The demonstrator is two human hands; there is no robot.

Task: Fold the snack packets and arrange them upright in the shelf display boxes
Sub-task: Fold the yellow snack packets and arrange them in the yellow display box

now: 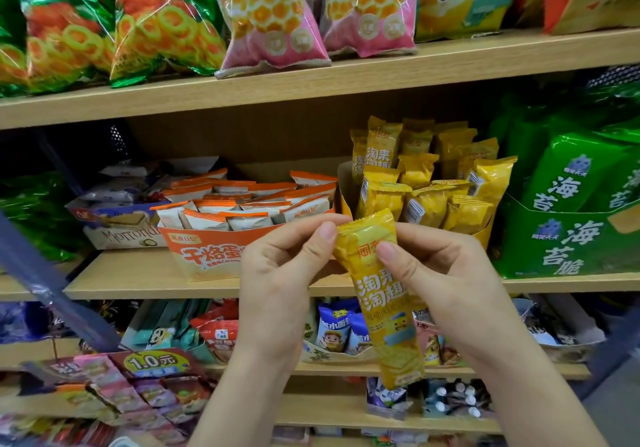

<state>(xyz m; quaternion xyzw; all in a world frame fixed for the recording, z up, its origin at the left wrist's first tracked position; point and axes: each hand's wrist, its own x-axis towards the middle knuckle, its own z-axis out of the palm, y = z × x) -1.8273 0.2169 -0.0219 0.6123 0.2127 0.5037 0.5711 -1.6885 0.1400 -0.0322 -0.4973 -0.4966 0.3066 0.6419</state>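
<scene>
I hold the yellow packet (381, 294) by its top end only. My left hand (277, 280) pinches the upper left corner between thumb and curled fingers, and my right hand (440, 284) clamps the face just below with the thumb (388, 252) on the front and the fingers behind.

The long lower part hangs free, so I judge a loose pinch on the glossy film could let it slide out. A hurried fold could crease crooked or crush what is inside, and stiff film may spring open again.

The yellow box (346, 187) on the middle shelf (138, 277) is already crowded with upright packets (426, 176). Pushing another in carelessly could tip its neighbours over.

The packet sits in the air in front of the middle shelf, just below that box and beside the orange box (204, 249). It is long and narrow, bright yellow and shiny, with a toothed crimped seal at the top. It has a red mark near my right thumb, large white characters down the middle and a small cartoon figure lower down. It leans slightly, its lower end towards my right. I see no fold in it yet.
</scene>
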